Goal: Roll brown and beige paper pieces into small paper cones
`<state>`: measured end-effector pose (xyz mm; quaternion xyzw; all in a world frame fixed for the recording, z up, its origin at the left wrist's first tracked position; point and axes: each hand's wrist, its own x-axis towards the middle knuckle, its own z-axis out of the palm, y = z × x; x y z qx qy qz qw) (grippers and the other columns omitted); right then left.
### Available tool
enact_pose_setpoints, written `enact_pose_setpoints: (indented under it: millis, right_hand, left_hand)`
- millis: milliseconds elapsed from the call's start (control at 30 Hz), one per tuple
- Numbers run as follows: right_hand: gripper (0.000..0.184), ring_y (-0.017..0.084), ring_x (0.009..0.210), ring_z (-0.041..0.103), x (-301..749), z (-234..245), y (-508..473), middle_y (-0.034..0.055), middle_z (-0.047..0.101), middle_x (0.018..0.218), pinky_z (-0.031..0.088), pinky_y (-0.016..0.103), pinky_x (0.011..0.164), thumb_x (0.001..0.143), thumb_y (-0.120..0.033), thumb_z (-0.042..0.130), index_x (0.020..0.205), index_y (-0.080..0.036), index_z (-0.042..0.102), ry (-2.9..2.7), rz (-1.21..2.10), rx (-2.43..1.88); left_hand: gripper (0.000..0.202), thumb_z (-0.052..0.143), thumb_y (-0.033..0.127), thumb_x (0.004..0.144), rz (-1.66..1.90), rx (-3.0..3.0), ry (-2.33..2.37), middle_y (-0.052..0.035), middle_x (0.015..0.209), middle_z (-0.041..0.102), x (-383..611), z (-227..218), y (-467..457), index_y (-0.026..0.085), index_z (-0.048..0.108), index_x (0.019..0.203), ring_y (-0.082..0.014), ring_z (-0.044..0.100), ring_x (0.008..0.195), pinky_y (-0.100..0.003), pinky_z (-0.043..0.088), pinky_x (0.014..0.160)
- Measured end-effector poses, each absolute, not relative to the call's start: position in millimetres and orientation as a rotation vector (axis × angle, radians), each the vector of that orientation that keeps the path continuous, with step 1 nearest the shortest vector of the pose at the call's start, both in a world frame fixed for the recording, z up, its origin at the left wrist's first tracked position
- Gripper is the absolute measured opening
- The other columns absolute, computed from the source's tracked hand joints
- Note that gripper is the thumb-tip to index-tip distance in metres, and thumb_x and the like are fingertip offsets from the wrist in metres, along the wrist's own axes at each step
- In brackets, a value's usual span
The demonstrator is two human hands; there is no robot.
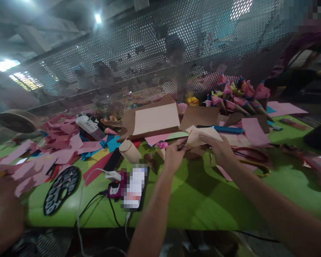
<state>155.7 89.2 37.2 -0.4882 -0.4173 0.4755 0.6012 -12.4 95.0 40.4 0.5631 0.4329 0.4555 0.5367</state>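
Both my hands reach over a green table (203, 200). My right hand (219, 148) is closed on a folded cream sheet of paper (200, 135), fingers laid over its top. My left hand (173, 155) pinches the same sheet's left corner, next to a small brown paper piece (182, 144). A rolled cream paper cone (130, 150) lies to the left of my left hand. A pink crumpled bit (162, 144) sits just above that hand.
Brown and cream cardboard sheets (155, 119) lie behind. Finished paper cones with pink tops (238, 96) stand back right. Pink scraps (56, 146) cover the left. A phone on a cable (133, 185), scissors (253, 159), a black patterned piece (60, 189). Another person's hand (2, 210) at left.
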Motion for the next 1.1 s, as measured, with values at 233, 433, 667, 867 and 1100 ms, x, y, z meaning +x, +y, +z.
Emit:
enact_pose_setpoints:
  millis: [233,433,667,867,1100]
  right_hand:
    - [0.034,0.028,0.081,0.072,161.5,42.8,93.4,0.0046,0.078,0.080,0.057,0.035,0.062,0.055,-0.046,0.087,0.076,-0.024,0.070,-0.621,1.243,-1.050]
    - [0.023,0.025,0.083,0.073,178.5,42.7,100.2,0.0014,0.079,0.087,0.061,0.034,0.065,0.061,-0.033,0.084,0.080,-0.027,0.072,-0.632,1.391,-0.992]
    - [0.014,0.023,0.073,0.073,190.6,50.8,97.7,0.0048,0.080,0.085,0.061,0.031,0.059,0.073,-0.034,0.078,0.082,-0.024,0.073,-0.716,1.582,-1.063]
    - [0.018,0.022,0.075,0.073,187.3,39.5,101.4,0.0036,0.079,0.086,0.062,0.033,0.068,0.072,-0.034,0.082,0.084,-0.024,0.074,-0.817,1.484,-0.998]
    - [0.023,0.023,0.077,0.073,183.5,30.5,104.7,0.0031,0.078,0.087,0.061,0.036,0.065,0.069,-0.038,0.084,0.085,-0.026,0.073,-0.801,1.467,-0.984]
  left_hand:
    - [0.040,0.062,0.002,0.082,1.105,1.456,1.090,-0.0070,0.119,0.076,-12.1,42.9,94.1,0.021,0.077,0.114,-0.0229,0.071,0.112,-0.042,0.054,0.105]
    - [0.043,0.056,0.002,0.086,1.056,1.644,1.297,-0.0072,0.120,0.076,-15.6,54.7,90.9,0.020,0.073,0.122,-0.0223,0.072,0.111,-0.039,0.055,0.102]
    - [0.046,0.055,0.003,0.088,0.980,1.876,1.351,-0.0025,0.120,0.076,-19.6,63.2,86.5,0.025,0.072,0.124,-0.0196,0.072,0.111,-0.035,0.054,0.103]
    - [0.047,0.056,0.002,0.087,0.913,1.906,1.376,-0.0045,0.122,0.075,-16.8,64.2,84.3,0.024,0.071,0.127,-0.0222,0.070,0.115,-0.036,0.053,0.104]
    - [0.047,0.054,0.000,0.087,0.933,1.906,1.385,-0.0041,0.124,0.074,-19.0,67.2,85.7,0.023,0.071,0.125,-0.0214,0.069,0.116,-0.035,0.051,0.106]
